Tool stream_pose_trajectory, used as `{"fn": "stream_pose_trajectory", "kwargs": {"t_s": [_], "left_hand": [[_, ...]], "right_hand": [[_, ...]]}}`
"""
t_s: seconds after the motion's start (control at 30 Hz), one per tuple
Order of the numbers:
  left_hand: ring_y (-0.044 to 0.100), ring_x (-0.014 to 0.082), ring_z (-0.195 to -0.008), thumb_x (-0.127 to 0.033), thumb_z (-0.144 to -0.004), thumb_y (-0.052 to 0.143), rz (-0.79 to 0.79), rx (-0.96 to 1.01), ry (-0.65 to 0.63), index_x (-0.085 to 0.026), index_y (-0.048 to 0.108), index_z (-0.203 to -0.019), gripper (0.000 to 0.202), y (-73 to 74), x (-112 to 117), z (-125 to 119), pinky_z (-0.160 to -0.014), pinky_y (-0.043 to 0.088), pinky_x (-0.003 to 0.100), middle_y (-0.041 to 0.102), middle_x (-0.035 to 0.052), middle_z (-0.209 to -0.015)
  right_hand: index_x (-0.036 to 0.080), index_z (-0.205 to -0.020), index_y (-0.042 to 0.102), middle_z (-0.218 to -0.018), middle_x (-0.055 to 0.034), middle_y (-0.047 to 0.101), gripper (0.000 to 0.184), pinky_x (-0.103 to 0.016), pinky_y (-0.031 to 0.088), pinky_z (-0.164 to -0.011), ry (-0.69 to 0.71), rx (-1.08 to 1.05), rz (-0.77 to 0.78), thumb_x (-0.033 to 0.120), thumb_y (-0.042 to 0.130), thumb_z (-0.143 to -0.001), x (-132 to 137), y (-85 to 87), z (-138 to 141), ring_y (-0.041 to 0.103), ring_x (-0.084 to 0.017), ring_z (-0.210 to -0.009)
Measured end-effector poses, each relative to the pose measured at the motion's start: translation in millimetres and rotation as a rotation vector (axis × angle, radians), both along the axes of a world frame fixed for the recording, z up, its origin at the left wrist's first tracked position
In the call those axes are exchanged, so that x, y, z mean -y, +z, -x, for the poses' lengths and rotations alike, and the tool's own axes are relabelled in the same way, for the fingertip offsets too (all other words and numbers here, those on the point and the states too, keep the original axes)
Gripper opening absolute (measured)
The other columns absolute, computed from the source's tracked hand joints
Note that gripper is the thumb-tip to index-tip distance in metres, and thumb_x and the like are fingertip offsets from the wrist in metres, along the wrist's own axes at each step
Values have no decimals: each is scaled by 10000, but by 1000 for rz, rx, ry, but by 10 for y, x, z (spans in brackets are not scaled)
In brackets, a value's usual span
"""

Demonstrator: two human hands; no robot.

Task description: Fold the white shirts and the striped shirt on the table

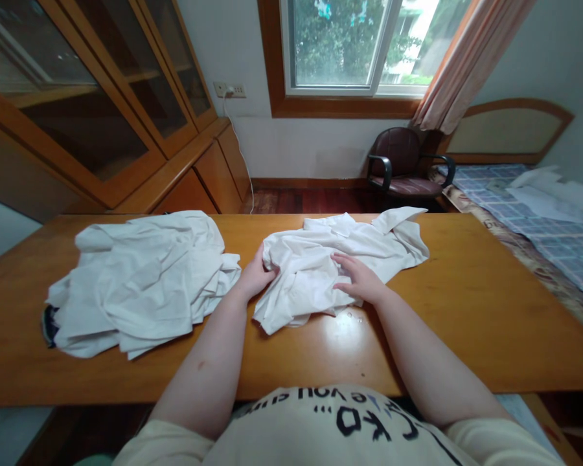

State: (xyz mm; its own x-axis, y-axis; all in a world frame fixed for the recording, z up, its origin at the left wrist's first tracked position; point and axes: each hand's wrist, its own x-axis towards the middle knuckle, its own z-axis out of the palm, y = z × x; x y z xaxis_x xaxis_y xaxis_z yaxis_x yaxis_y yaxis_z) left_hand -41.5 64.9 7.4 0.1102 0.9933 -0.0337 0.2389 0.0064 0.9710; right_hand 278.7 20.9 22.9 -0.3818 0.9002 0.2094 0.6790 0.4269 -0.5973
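Nearest: cream T-shirt [291, 430] with black lettering | white garment [311, 255]: crumpled, mid-table [466, 310] | left hand [257, 277]: arm stretched forward, thumb and fingers parted around garment's left edge, grip unclear | right hand [363, 279]: angled inward, fingers spread, resting on cloth without gripping | white cloth pile [146, 278]: beyond left forearm

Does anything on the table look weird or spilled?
Maybe two things. A dark thing pokes out from under the white pile on the left, mostly hidden, so I can't tell what it is. And small round spots dot the table beside the white shirt near the right hand, perhaps water drops.
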Motion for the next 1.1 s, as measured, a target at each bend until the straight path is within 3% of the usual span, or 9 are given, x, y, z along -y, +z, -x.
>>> {"fn": "stream_pose_trajectory", "kwargs": {"t_s": [0.1,0.17,0.23,0.37,0.5,0.63,0.7,0.87,1.1], "left_hand": [[550,280,-1189,-165,-575,734,-5,-61,-74,-231,331,-1445,962,45,47,-18,-1041,367,405,596,102,-1287],[528,278,-1215,-203,-606,739,-49,-84,-62,-240,373,-1422,896,76,53,-35,-1059,347,403,563,98,-1329],[513,269,-1230,-266,-661,731,-103,-79,9,-241,414,-1391,796,89,29,-42,-1066,342,400,540,95,-1351],[576,227,-1137,-341,-745,687,-111,120,221,-224,420,-1367,688,63,-80,-7,-992,429,366,578,102,-1283],[648,179,-942,-281,-770,641,-48,358,471,-221,413,-1351,627,26,-180,76,-864,509,322,655,78,-1087],[632,172,-1000,-237,-791,589,-88,477,593,-212,386,-1361,605,52,-199,126,-905,488,319,647,89,-1109],[581,178,-1122,-224,-782,587,-151,497,550,-252,297,-1417,699,84,-177,111,-943,464,314,598,93,-1238],[506,203,-1231,-210,-682,671,-144,365,179,-335,128,-1463,960,91,-68,-34,-971,444,346,451,83,-1433],[649,279,-926,-259,-629,736,2,-46,-43,-165,593,-1038,443,-40,20,-149,-873,485,438,697,113,-1021]], "right_hand": [[221,-1141,654,-1345,-117,523,514,-412,392,-1008,50,36,9,502,697,-713,-14,-17,73,504,-279,-1213],[219,-897,710,-1171,-89,632,259,-376,425,-951,41,27,36,439,646,-774,-28,-36,111,585,-237,-1073],[218,-790,685,-948,-55,684,210,-339,457,-847,-16,8,74,392,573,-827,-36,-54,130,619,-199,-888],[206,-858,621,-739,-30,642,241,-304,435,-672,-329,-52,76,374,447,-867,-64,-98,74,569,-192,-694],[190,-873,571,-789,-80,646,259,-330,426,-700,-613,-144,-14,363,379,-865,-134,-155,-63,570,-231,-757],[177,-876,566,-825,-112,650,269,-352,431,-709,-792,-195,-31,362,373,-848,-193,-201,-158,576,-253,-788],[178,-870,569,-823,-111,652,270,-353,434,-703,-805,-198,-9,372,383,-843,-206,-221,-176,577,-253,-784],[183,-866,580,-825,-104,660,285,-352,442,-710,-826,-243,19,401,398,-836,-217,-264,-183,582,-253,-800],[186,-861,578,-831,-102,660,291,-360,442,-736,-809,-262,35,417,405,-826,-224,-274,-172,581,-255,-806]]}}
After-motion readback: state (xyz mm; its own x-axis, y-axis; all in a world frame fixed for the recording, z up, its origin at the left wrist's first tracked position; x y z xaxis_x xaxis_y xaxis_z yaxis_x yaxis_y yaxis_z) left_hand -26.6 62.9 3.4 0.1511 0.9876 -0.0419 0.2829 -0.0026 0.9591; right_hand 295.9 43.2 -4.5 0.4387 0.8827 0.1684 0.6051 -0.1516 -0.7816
